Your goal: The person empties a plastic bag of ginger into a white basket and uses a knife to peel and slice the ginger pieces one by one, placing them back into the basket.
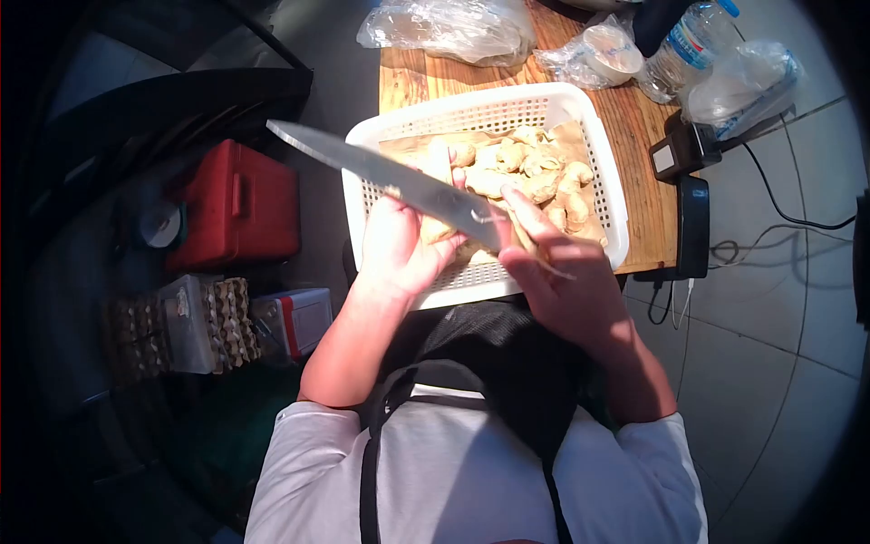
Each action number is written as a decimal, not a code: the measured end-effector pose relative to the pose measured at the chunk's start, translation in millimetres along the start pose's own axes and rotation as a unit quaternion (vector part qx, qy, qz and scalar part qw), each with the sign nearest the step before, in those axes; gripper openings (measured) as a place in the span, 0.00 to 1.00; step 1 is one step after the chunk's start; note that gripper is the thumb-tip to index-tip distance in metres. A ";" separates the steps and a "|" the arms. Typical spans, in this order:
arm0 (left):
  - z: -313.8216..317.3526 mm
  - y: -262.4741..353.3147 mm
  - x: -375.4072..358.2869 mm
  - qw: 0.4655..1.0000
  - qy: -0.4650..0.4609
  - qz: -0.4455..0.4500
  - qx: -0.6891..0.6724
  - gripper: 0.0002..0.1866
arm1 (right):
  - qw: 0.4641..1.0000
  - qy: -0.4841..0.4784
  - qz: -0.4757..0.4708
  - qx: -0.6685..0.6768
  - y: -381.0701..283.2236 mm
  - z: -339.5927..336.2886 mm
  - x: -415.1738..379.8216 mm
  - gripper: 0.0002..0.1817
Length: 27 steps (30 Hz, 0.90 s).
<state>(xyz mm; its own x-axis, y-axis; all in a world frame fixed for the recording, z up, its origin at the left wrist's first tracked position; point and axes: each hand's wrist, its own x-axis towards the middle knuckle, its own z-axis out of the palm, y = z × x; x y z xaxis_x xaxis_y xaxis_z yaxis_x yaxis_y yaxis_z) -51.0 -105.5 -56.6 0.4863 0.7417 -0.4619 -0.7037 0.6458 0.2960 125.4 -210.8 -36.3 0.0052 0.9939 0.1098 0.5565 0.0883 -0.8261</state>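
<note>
A large knife slants over a white plastic basket, its tip toward the upper left. My right hand is closed round the handle end of the knife, and its index finger stretches forward. Behind the blade, my left hand holds a pale piece of ginger, partly hidden by the blade and fingers. Several knobbly pieces of ginger lie on brown paper inside the basket, beyond my hands.
The basket rests on a wooden table. At its far side are plastic bags and a water bottle. A black device with cables is at the right edge. A red box and egg trays stand at left.
</note>
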 end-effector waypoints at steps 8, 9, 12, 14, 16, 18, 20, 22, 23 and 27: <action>-17.0 17.8 14.9 0.995 -0.097 -0.018 -0.028 0.25 | 0.992 -0.043 -0.028 -0.116 -7.4 4.1 -11.6 0.36; -15.2 18.0 14.7 0.995 -0.094 -0.021 -0.038 0.24 | 0.992 -0.038 -0.029 -0.119 -6.5 4.6 -12.0 0.36; -10.9 18.0 13.9 0.995 -0.084 -0.026 -0.055 0.24 | 0.991 -0.031 -0.026 -0.130 -4.6 4.6 -12.6 0.36; -8.9 17.3 13.2 0.996 -0.075 -0.022 -0.052 0.23 | 0.989 -0.041 -0.016 -0.140 -7.7 1.9 -12.7 0.36; -9.7 17.2 14.3 0.995 -0.084 -0.020 -0.044 0.22 | 0.989 -0.031 -0.021 -0.144 -7.0 2.9 -13.3 0.36; -8.7 16.7 14.1 0.995 -0.083 -0.025 -0.046 0.19 | 0.987 -0.020 -0.026 -0.157 -5.2 5.0 -14.3 0.36; -5.0 15.6 12.3 0.995 -0.070 -0.038 -0.060 0.16 | 0.983 -0.007 -0.033 -0.178 -3.3 7.8 -15.4 0.36; -8.8 12.6 12.7 0.993 -0.092 -0.041 -0.058 0.18 | 0.983 -0.012 -0.030 -0.182 -7.2 6.4 -14.7 0.36; -10.4 11.1 12.5 0.992 -0.104 -0.043 -0.057 0.19 | 0.982 -0.015 -0.029 -0.184 -9.0 5.8 -14.2 0.36; -9.8 6.7 10.4 0.990 -0.115 -0.057 -0.058 0.19 | 0.985 0.007 -0.052 -0.166 -10.0 7.7 -12.0 0.36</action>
<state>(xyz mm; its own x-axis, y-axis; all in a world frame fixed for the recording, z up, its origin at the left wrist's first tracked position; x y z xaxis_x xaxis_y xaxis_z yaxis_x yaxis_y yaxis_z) -55.8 -95.3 -67.6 0.6627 0.6947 -0.2797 -0.6850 0.7132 0.1486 113.3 -223.0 -33.6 -0.0556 0.9794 0.1942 0.7957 0.1609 -0.5839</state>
